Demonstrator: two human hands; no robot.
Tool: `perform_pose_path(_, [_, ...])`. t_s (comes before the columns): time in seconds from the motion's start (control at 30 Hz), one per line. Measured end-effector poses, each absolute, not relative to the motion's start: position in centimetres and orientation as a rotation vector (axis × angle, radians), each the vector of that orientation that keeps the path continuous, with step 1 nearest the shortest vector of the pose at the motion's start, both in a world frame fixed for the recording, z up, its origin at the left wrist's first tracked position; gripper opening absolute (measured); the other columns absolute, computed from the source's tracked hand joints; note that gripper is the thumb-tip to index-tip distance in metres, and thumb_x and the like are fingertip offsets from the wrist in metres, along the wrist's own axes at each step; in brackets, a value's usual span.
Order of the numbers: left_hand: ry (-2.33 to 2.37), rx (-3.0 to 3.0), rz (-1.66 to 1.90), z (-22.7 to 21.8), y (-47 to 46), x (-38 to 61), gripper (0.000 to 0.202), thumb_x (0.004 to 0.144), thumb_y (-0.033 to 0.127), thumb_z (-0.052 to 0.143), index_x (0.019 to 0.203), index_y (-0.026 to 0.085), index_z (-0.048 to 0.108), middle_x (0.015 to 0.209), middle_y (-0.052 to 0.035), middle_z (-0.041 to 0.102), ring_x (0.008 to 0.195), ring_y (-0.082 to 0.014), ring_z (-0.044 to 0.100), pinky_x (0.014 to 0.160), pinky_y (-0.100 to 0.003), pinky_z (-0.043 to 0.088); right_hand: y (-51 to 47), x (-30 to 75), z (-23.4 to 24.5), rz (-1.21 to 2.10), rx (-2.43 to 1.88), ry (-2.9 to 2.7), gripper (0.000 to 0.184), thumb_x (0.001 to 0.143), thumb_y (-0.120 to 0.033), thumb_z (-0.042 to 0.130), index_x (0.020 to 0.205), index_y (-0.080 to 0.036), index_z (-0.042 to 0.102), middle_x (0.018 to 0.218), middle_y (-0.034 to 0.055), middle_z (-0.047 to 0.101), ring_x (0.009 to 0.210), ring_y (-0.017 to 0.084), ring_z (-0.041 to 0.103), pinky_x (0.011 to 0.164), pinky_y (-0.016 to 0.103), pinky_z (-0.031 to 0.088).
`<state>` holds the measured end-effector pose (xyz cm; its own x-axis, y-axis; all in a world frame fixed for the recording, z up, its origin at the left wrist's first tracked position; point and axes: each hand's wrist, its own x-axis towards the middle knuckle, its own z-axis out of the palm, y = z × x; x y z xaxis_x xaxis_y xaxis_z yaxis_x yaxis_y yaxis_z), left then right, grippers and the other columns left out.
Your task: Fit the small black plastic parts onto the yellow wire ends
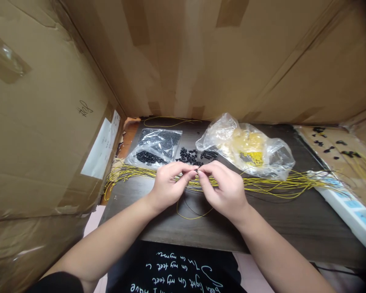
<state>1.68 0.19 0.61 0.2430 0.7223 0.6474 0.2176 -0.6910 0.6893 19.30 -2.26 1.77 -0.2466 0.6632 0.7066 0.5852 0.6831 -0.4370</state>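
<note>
My left hand (168, 184) and my right hand (224, 186) meet over the middle of a dark wooden table (293, 221), fingertips pinched together. Between them they hold a thin yellow cord (195, 215) that loops down toward me. A small black bead seems to sit at the pinch; it is too small to be sure. Just beyond my fingers lies a loose pile of black beads (189, 156). A bundle of yellow cords (271, 184) stretches across the table under my hands.
A clear bag of black beads (157, 147) lies at the back left, and a crumpled plastic bag with yellow contents (250, 148) at the back right. Cardboard walls (42, 122) enclose the left and back. A white and blue power strip (350, 205) lies at right.
</note>
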Motion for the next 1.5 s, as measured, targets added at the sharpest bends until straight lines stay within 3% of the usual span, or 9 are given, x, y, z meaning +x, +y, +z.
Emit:
perform_pose_path(0.2, [0.898, 1.909, 1.413, -0.2, 0.0, 2.0, 0.009, 0.094, 0.026, 0.066, 0.093, 0.018, 0.070, 0.088, -0.0040, 0.076, 0.078, -0.0135, 0.071, 0.073, -0.025, 0.055, -2.1, 18.7, 1.3, 0.151, -0.996, -1.881, 0.010, 0.096, -0.013, 0.057, 0.098, -0.016, 0.066, 0.086, 0.0060, 0.068, 0.077, 0.016, 0.063, 0.071, 0.029, 0.052])
perform_pose_path(0.37, [0.888, 1.605, 1.341, -0.9, 0.6, 2.1, 0.018, 0.096, 0.035, 0.063, 0.099, 0.018, 0.064, 0.083, -0.0034, 0.072, 0.077, -0.0143, 0.070, 0.075, -0.027, 0.054, -0.3, 20.3, 1.4, 0.188, -1.091, -1.853, 0.017, 0.098, -0.024, 0.056, 0.108, -0.019, 0.069, 0.098, 0.0066, 0.072, 0.087, 0.018, 0.068, 0.080, 0.032, 0.054])
perform_pose_path(0.53, [0.878, 1.331, 1.403, -0.6, 2.3, 1.6, 0.035, 0.087, 0.050, 0.071, 0.093, 0.018, 0.060, 0.079, -0.0040, 0.072, 0.071, -0.0135, 0.066, 0.070, -0.026, 0.052, 3.2, 26.9, 1.8, 0.017, -1.796, -2.052, 0.021, 0.094, -0.025, 0.054, 0.098, -0.018, 0.073, 0.097, 0.0099, 0.075, 0.088, 0.025, 0.069, 0.080, 0.036, 0.052])
perform_pose_path(0.77, [0.842, 1.277, 1.382, -0.8, 3.0, 1.3, 0.040, 0.084, 0.054, 0.072, 0.093, 0.017, 0.060, 0.078, -0.0036, 0.072, 0.071, -0.0129, 0.065, 0.071, -0.025, 0.052, 4.9, 32.8, 2.0, 0.041, -2.559, -2.124, 0.031, 0.092, -0.024, 0.052, 0.111, -0.019, 0.076, 0.111, 0.0169, 0.073, 0.098, 0.030, 0.069, 0.078, 0.037, 0.049])
perform_pose_path(0.9, [0.833, 1.320, 1.366, -1.0, 2.9, 1.3, 0.041, 0.086, 0.055, 0.070, 0.097, 0.016, 0.062, 0.080, -0.0046, 0.072, 0.076, -0.0147, 0.069, 0.073, -0.026, 0.052, 4.2, 33.6, 0.6, 0.085, -2.508, -2.200, 0.030, 0.089, -0.024, 0.059, 0.112, -0.020, 0.077, 0.106, 0.0158, 0.075, 0.097, 0.029, 0.070, 0.079, 0.035, 0.048])
perform_pose_path(1.07, [0.801, 1.351, 1.337, -1.1, 2.7, 1.4, 0.041, 0.087, 0.054, 0.069, 0.099, 0.015, 0.064, 0.082, -0.0060, 0.073, 0.080, -0.0158, 0.071, 0.075, -0.028, 0.054, 4.2, 34.5, -0.9, 0.061, -2.283, -2.197, 0.021, 0.086, -0.018, 0.063, 0.098, -0.014, 0.081, 0.096, 0.0195, 0.075, 0.085, 0.029, 0.070, 0.074, 0.035, 0.047])
perform_pose_path(1.37, [0.773, 1.440, 1.321, -1.1, 2.2, 1.5, 0.035, 0.091, 0.048, 0.066, 0.104, 0.016, 0.066, 0.087, -0.0074, 0.075, 0.082, -0.0163, 0.072, 0.076, -0.028, 0.056, 4.8, 33.2, -0.2, 0.014, -2.398, -2.204, 0.023, 0.089, -0.023, 0.055, 0.093, -0.017, 0.077, 0.097, 0.0147, 0.075, 0.088, 0.026, 0.069, 0.075, 0.033, 0.047])
perform_pose_path(1.5, [0.767, 1.525, 1.322, -0.9, 1.9, 1.4, 0.028, 0.092, 0.042, 0.066, 0.102, 0.016, 0.065, 0.089, -0.0072, 0.075, 0.084, -0.0173, 0.073, 0.081, -0.031, 0.057, 4.7, 32.2, 0.0, -0.042, -2.375, -2.261, 0.027, 0.091, -0.021, 0.049, 0.096, -0.015, 0.075, 0.100, 0.0168, 0.074, 0.091, 0.028, 0.069, 0.074, 0.034, 0.047])
